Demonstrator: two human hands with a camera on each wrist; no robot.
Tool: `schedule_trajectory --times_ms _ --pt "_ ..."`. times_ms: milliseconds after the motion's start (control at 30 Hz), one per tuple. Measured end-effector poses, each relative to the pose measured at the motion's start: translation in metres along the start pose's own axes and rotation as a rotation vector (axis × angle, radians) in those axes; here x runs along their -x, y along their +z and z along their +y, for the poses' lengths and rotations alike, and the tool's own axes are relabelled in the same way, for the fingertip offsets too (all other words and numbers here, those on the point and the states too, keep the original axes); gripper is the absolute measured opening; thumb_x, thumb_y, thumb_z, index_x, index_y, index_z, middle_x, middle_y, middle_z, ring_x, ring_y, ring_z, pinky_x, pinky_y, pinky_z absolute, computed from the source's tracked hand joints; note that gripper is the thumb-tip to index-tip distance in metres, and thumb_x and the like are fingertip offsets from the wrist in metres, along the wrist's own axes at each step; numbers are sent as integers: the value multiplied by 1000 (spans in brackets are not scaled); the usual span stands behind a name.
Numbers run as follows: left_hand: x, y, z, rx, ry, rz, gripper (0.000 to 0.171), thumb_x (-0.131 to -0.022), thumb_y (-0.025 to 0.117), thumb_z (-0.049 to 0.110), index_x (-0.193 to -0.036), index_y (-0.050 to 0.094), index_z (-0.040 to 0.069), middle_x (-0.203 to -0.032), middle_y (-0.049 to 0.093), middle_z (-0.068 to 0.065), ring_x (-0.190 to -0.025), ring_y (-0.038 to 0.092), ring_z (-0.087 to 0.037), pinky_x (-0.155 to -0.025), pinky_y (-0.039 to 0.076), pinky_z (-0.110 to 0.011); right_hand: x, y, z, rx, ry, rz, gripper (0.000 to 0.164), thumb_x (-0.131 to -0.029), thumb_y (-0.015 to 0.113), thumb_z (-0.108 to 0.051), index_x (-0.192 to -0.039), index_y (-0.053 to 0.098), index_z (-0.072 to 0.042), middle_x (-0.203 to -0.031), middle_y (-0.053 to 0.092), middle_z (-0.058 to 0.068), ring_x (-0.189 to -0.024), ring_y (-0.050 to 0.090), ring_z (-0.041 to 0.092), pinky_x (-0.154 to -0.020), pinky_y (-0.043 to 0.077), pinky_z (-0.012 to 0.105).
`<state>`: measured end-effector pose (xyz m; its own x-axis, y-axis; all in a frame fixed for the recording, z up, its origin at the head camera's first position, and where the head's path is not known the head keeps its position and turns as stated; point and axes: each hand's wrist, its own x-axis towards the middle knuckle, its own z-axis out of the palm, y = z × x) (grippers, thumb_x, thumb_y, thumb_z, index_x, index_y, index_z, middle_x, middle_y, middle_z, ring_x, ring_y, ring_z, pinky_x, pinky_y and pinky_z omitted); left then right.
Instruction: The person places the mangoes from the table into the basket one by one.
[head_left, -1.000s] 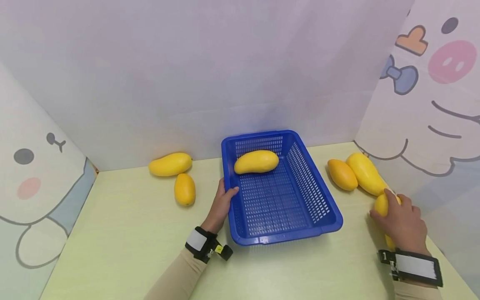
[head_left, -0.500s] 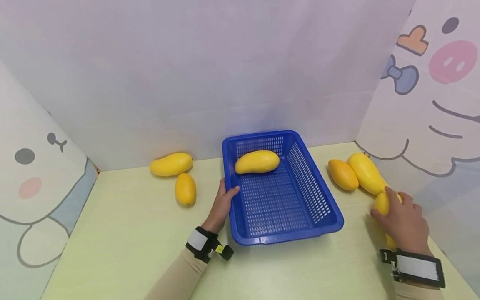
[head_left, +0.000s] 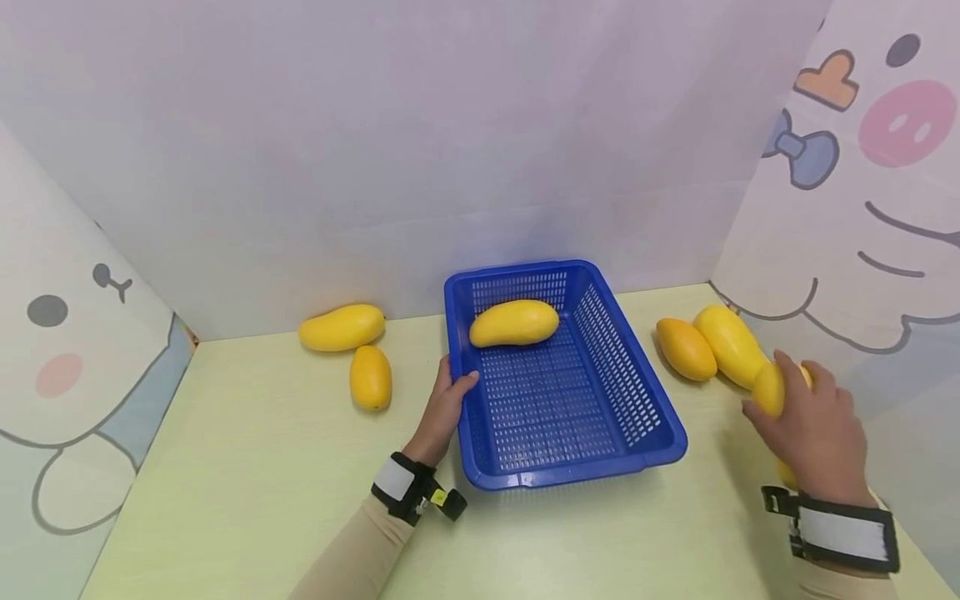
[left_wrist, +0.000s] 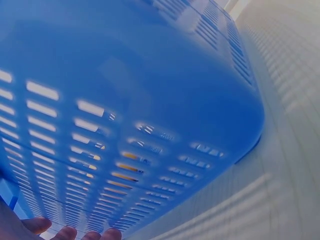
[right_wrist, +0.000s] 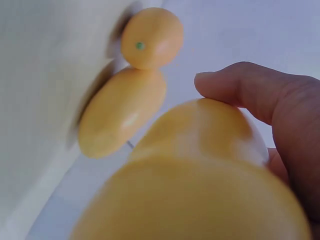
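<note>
Left of centre, a plump, curved yellow fruit (head_left: 342,327) lies nearly crosswise on the pale green table (head_left: 247,483), just beside a smaller orange-yellow oval fruit (head_left: 371,378) lying up and down. At centre, the left hand (head_left: 438,414) grips the left rim of a blue, rectangular, perforated plastic basket (head_left: 570,475), thumb inside, probably to steady it. In the basket's upper left, a long yellow fruit (head_left: 514,323) lies crosswise. Right of centre, an orange oval fruit (head_left: 686,349) and a larger, smooth yellow fruit (head_left: 731,347) slant from upper left to lower right. At lower right, the right hand's (head_left: 817,433) grip is clamped from above on a glossy yellow fruit (head_left: 769,388), likely for a secure hold across its girth. Its visible end points up the frame, its long axis seemingly following the forearm; whether the yellow patch below the palm belongs to it, I cannot tell.
</note>
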<state>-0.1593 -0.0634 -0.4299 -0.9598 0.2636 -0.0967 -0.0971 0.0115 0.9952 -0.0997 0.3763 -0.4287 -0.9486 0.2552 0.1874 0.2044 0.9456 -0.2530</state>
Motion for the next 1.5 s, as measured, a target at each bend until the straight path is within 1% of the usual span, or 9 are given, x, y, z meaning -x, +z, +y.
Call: schedule_trajectory --times_ms 167,333,467,700,933,1167,1500 --pt "0 1 1 -3 -2 -2 56 -100 37 24 -147 10 11 -147 26 -17 -130 29 -28 -107 21 -48 -1 -8 -9 2 -9 28 85 -80 68 -38 -146 24 -7 -132 28 34 -98 31 55 -62 38 59" --pt "0 0 1 -2 5 1 55 -100 37 23 -147 11 11 -144 30 -14 -129 31 -27 -106 23 -47 -1 -13 -15 1 -15 21 85 -80 68 -39 -146 24 -6 -133 27 35 -100 30 56 -65 37 61" --pt "0 0 1 -4 -2 4 55 -100 38 23 -147 11 11 -144 31 -13 -129 32 -27 -106 23 -47 -2 -17 -20 -3 -26 18 85 -81 66 -40 -146 23 -7 -136 25 34 -101 30 57 -65 37 62" --pt "0 0 2 -6 -11 7 56 -99 38 24 -146 10 10 -146 27 -18 -129 30 -29 -106 22 -48 -2 -22 -31 -13 -53 65 80 -81 66 -34 -145 26 -8 -136 28 33 -101 31 55 -62 38 59" --pt "0 0 2 -8 -6 4 56 -100 37 24 -147 10 10 -146 28 -16 -130 30 -28 -106 23 -47 -2 -27 -40 -9 -65 68 80 -81 65 -34 -146 26 -9 -136 28 32 -102 31 55 -63 38 58" --pt "0 0 2 -1 -3 4 57 -100 37 24 -147 9 10 -147 26 -19 -129 31 -29 -106 23 -49 -2 -31 -50 -14 -82 75 80 -81 66 -35 -146 27 -10 -136 28 32 -102 31 53 -64 38 57" --pt "0 0 2 -3 -13 6 56 -100 37 23 -147 9 10 -147 26 -18 -129 31 -29 -106 23 -49 -5 -34 -67 -37 -108 104 78 -81 65 -34 -146 28 -13 -138 29 30 -102 33 52 -62 39 58"
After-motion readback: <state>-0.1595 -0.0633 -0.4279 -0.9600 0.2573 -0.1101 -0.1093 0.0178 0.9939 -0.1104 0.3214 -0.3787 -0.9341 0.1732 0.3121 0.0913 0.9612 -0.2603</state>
